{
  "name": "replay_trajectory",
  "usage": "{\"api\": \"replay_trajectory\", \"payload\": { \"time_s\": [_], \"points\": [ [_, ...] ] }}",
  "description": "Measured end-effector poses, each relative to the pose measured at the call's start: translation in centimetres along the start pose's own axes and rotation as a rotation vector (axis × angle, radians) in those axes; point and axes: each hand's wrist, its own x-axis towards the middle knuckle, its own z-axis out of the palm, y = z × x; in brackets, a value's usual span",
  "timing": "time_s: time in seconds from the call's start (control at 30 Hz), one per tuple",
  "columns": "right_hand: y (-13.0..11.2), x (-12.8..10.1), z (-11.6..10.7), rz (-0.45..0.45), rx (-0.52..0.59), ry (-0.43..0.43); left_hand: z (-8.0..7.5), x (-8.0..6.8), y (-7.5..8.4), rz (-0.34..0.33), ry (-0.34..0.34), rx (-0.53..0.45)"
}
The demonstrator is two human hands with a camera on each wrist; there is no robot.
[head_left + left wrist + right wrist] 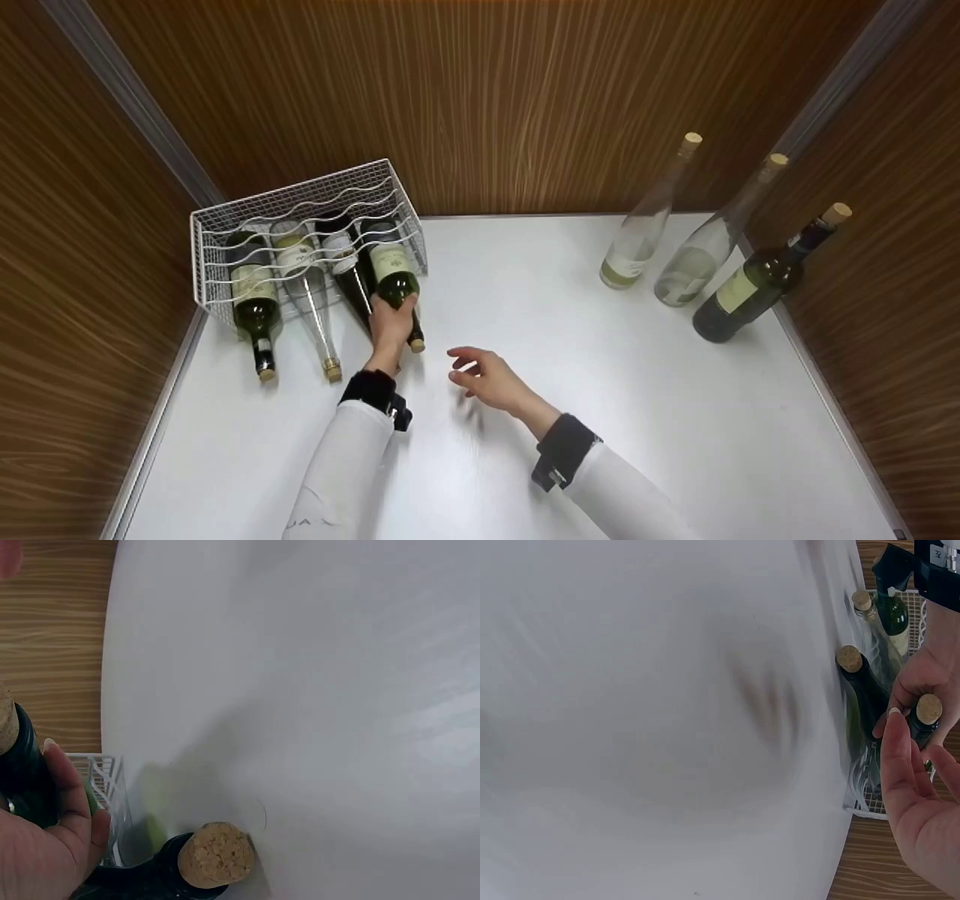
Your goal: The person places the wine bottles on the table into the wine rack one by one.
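Observation:
My left hand (391,326) grips the neck of a green wine bottle (394,262) with a pale label, rightmost in a white wire rack (199,259). In the left wrist view, the fingers curl round its dark neck (26,772), below the cork. Right of it in the head view, my right hand (491,381) hovers over the table, fingers loosely bent, holding nothing. Beside the gripped bottle lies a slender dark bottle (352,289); the left hand partly hides its neck, but its cork (850,658) shows in the right wrist view.
Also lying in the rack are a clear bottle (307,289) and another green bottle (255,300), necks toward me. On the right of the white table (525,300) stand two clear bottles (637,240) (694,262) and a dark green bottle (750,289), all corked. Wood-grain panels (510,105) surround the table.

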Motion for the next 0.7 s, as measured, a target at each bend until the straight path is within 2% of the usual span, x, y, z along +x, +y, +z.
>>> {"api": "replay_trajectory", "payload": {
  "time_s": [0.27,0.57,0.7],
  "points": [
    [0.3,0.3,-0.7,-0.006,-0.030,0.030,0.2,1.7,0.4,0.024,0.009,0.056],
    [0.7,1.2,-1.4,-0.098,-0.261,0.128,0.6,2.8,0.9,0.011,0.017,0.052],
    [0.8,1.6,-1.6,-0.109,-0.306,0.140,0.8,3.2,1.0,-0.003,0.000,0.022]
  ]
}}
